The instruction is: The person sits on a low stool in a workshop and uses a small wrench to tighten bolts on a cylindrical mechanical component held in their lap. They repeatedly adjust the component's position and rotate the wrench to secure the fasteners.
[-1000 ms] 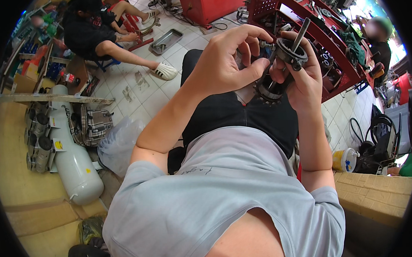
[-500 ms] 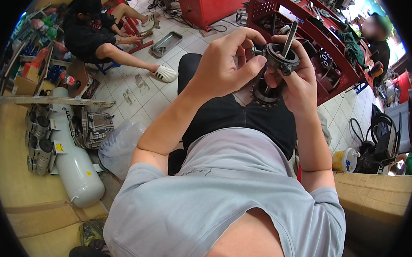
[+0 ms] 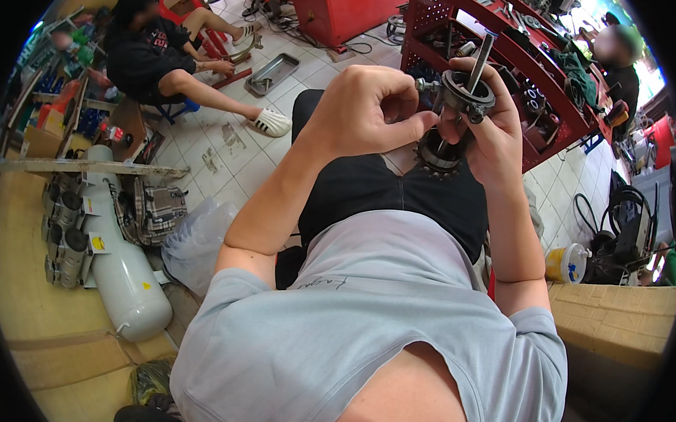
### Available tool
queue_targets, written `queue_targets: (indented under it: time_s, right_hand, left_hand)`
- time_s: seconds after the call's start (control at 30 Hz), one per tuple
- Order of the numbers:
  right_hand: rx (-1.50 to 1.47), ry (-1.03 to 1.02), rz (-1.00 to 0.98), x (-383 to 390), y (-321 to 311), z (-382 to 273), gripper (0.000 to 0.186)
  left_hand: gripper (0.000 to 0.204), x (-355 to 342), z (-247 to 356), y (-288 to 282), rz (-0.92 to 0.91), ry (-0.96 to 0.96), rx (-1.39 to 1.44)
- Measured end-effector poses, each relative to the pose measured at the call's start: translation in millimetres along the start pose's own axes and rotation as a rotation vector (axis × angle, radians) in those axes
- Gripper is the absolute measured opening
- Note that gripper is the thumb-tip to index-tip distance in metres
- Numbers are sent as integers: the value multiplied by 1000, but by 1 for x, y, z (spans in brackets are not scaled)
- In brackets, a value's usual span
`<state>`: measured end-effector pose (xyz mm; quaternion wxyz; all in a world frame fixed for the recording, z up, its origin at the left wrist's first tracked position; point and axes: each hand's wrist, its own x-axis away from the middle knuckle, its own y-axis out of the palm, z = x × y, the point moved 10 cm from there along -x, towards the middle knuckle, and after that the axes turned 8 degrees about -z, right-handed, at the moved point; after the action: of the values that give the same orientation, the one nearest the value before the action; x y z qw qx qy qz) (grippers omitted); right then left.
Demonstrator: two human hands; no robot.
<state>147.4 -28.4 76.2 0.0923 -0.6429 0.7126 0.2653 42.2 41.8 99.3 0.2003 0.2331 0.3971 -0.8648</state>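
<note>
My right hand [image 3: 499, 132] is wrapped round a dark metal ring clamp [image 3: 478, 99], held up above my lap. A long threaded rod [image 3: 484, 57] sticks up through the ring at a tilt. Below the ring hangs a toothed, gear-like part [image 3: 437, 155]; whether it is joined to the ring, my fingers hide. From the ring's left side a small bolt [image 3: 424, 85] juts out. Close beside that bolt is my left hand [image 3: 368, 112], its fingers curled and its thumb stretched toward the ring. Nothing shows between its thumb and fingers.
A red tool cart [image 3: 535, 138] with tools and parts stands ahead to the right. A metal tray [image 3: 272, 74] lies on the tiled floor, near a seated person [image 3: 154, 60]. At left is a grey cylinder tank [image 3: 126, 273]. Another person [image 3: 620, 74] is at far right.
My left fingers have come off the bolt and curled inward, leaving the bolt in plain view. The ring clamp has tipped slightly in my right hand. The seated person's head has lifted.
</note>
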Motion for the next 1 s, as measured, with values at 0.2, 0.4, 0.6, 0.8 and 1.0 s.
queue_targets:
  time_s: [0.2,0.4,0.6,0.8,1.0]
  right_hand:
    - [24,-5,23,0,0,-3,49]
    - [41,-45,-2,0,1,-9,38]
    - [262,-74,-9,4,10,-21,35]
    - [333,-65,7,6,8,-24,38]
    - [397,-116,-36,6,13,-28,39]
  left_hand:
    - [21,0,12,-10,176,4,150]
    - [30,0,-5,-4,64,-98,61]
    - [20,2,1,-10,138,-29,241]
    - [14,1,7,-15,159,-10,269]
    - [16,2,-12,-6,1,-59,327]
